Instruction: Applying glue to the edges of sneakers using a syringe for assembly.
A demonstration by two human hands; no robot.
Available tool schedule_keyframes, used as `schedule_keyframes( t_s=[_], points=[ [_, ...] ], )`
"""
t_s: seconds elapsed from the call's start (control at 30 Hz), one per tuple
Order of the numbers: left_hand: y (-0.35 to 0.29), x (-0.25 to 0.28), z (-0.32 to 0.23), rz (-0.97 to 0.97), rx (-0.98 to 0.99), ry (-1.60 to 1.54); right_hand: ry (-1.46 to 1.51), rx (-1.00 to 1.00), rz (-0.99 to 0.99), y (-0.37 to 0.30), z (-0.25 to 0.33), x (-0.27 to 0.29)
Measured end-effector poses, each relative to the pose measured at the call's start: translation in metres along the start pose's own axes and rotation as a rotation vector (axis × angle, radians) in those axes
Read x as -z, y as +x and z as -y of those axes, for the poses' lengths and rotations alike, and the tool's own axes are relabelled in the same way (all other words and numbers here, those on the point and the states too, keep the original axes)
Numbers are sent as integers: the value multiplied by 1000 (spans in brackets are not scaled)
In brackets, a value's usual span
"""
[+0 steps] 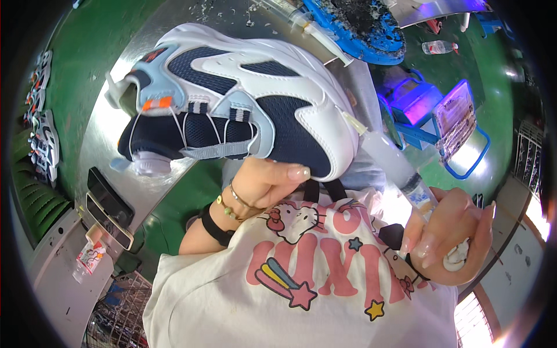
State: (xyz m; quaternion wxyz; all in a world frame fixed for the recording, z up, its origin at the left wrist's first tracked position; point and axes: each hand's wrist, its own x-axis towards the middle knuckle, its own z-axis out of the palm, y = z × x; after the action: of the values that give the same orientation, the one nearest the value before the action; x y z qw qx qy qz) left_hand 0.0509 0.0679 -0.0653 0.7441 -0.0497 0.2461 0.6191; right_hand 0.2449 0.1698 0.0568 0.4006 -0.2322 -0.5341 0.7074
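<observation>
A white, navy and light-blue sneaker is tilted on its side in front of me, with a grey lace and an orange tab. My left hand is closed around its lower side, the thumb on the navy mesh near the toe. In my right hand is a syringe with cloudy contents. Its tip reaches the white sole edge at the toe; whether it touches cannot be made out. A small white wad sits in the curl of the same hand.
Beyond the sneaker, a second syringe lies by a blue tray of dark debris on the metal table. Phones stand at left, near rows of sneakers. A blue folding chair and a bottle are at right.
</observation>
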Motion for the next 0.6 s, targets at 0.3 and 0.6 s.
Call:
schedule_keyframes(
  t_s=[0.3,0.6],
  points=[
    [46,-33,-10,150,-43,36,-62,73,-95,8,3,-1],
    [80,-54,-15,304,-220,63,-383,84,41,12,4,1]
  ],
)
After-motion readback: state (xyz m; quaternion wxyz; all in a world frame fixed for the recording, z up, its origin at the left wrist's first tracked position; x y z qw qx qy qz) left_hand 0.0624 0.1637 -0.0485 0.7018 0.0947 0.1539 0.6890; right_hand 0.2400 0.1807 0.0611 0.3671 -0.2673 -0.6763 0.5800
